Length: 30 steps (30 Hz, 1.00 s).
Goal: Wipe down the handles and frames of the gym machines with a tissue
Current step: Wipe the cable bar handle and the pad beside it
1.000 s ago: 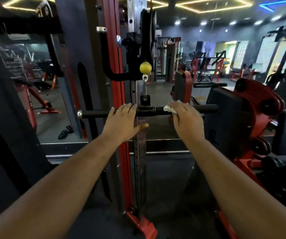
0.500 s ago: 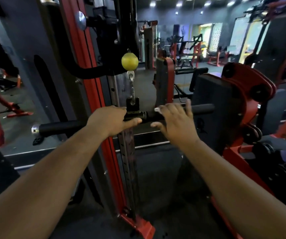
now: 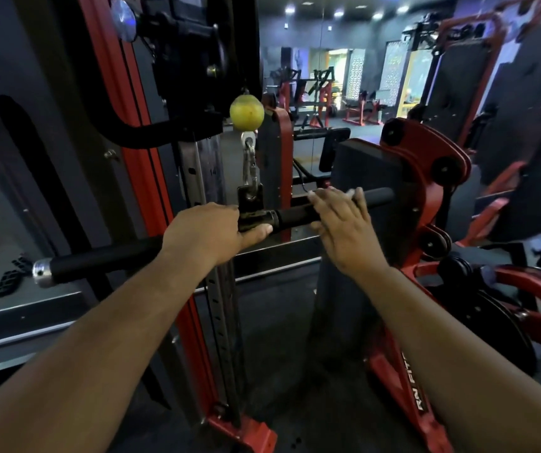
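While the left hand (image 3: 210,233) grips the straight cable bar (image 3: 295,215) just beside its centre swivel, fingers curled over and thumb under, we judge the step in hand is wiping the right half of the bar. The right hand (image 3: 341,223) lies over that grip section w/ fingers rather straight and spread, pressed on the bar. The tissue is not visible now; it is probably under the palm, but we cannot tell.

To do it well, we would keep the left hand firm so the bar does not swing on its carabiner (image 3: 250,168), and slide the right hand along the rubber to the end, turning the wrist so the underside gets wiped too, not only the top.

In the head view, the long axis of the bar goes from low left, where the chrome end cap (image 3: 42,273) is, up to the right end near the red machine (image 3: 425,178). It hangs under the yellow-green ball stopper (image 3: 246,112), in front of the red upright frame (image 3: 138,132).
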Tool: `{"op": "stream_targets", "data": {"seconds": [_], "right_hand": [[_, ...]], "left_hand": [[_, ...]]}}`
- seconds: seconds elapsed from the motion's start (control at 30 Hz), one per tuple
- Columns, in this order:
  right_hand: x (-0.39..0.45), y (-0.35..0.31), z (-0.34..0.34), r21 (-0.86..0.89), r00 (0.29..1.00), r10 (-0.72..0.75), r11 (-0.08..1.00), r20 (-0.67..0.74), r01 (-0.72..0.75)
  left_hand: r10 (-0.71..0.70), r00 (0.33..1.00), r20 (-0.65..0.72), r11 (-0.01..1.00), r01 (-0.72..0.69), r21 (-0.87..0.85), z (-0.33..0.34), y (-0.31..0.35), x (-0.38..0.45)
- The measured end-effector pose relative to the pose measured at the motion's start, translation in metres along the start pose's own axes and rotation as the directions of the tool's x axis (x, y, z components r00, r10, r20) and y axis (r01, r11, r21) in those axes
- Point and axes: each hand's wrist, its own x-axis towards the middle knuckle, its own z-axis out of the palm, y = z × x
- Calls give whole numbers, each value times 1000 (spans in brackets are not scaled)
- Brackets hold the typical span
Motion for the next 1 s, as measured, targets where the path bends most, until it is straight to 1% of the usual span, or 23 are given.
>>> {"op": "stream_targets", "data": {"seconds": [0.03,0.1,0.13,0.17,0.2,0.27,0.33,0.37,0.4,0.43,0.5,0.53,0.67,0.73,0.77,0.8,0.83,0.87,0.9,0.93,0.97,1.0], "right_hand": [[-2,6,-4,80,998,56,995,-13,-55],[-4,4,-12,285,980,200,939,12,-195],[-4,-3,-17,336,972,237,914,10,-226],[-2,-14,-21,343,970,241,912,-2,-226],[0,-26,-23,338,975,221,918,-11,-205],[3,-50,-20,335,994,113,937,-8,-104],[6,-55,-12,267,1000,-28,963,4,26],[7,-48,-7,209,998,-56,976,10,52],[6,-38,-5,159,999,-35,987,20,31],[5,-29,-6,129,999,17,991,32,-21],[5,-20,-11,129,994,100,986,48,-106],[7,-23,-13,137,993,106,984,45,-111],[8,-56,-11,168,999,-12,986,53,3],[4,-48,-9,77,999,-15,997,28,13],[2,-35,-9,19,999,33,999,-1,-33],[0,-18,-10,-17,992,119,993,-35,-120],[-1,0,-13,-24,969,237,971,-65,-239],[0,15,-18,-3,930,357,934,-86,-358],[1,24,-22,26,891,442,897,-98,-442],[3,24,-23,60,872,479,878,-101,-476],[4,14,-22,98,876,472,881,-99,-464],[7,-2,-19,129,898,429,900,-92,-417]], "left_hand": [[3,1000,-3,1000,-3,2,0,0,0],[2,1000,-13,1000,-2,0,1,-1,-1],[2,1000,-17,1000,-1,2,1,-2,-1],[3,1000,-18,1000,-3,5,2,-3,0],[4,1000,-16,1000,-4,6,3,-3,0],[-3,1000,-11,1000,3,2,3,-3,0],[-18,1000,-4,1000,18,-13,3,-2,0],[-25,1000,0,999,25,-27,3,-2,-1],[-28,1000,7,999,28,-40,2,-3,-3],[-29,999,13,998,30,-50,2,-3,-4],[-29,999,23,998,30,-50,-1,-3,-6],[-28,999,30,999,29,-40,-3,-3,-6],[-42,998,47,999,43,-13,-7,-3,-5],[-39,998,53,999,40,-12,-7,-5,-6],[-34,998,59,999,35,-18,-7,-6,-7],[-30,997,65,999,32,-26,-7,-7,-8],[-30,997,71,999,33,-32,-8,-7,-9],[-32,996,80,999,35,-36,-8,-7,-9],[-34,995,95,998,38,-43,-9,-8,-8],[-35,993,110,998,41,-51,-9,-8,-6],[-36,992,120,997,44,-59,-8,-8,-6],[-39,992,120,997,47,-67,-7,-8,-5]]}}
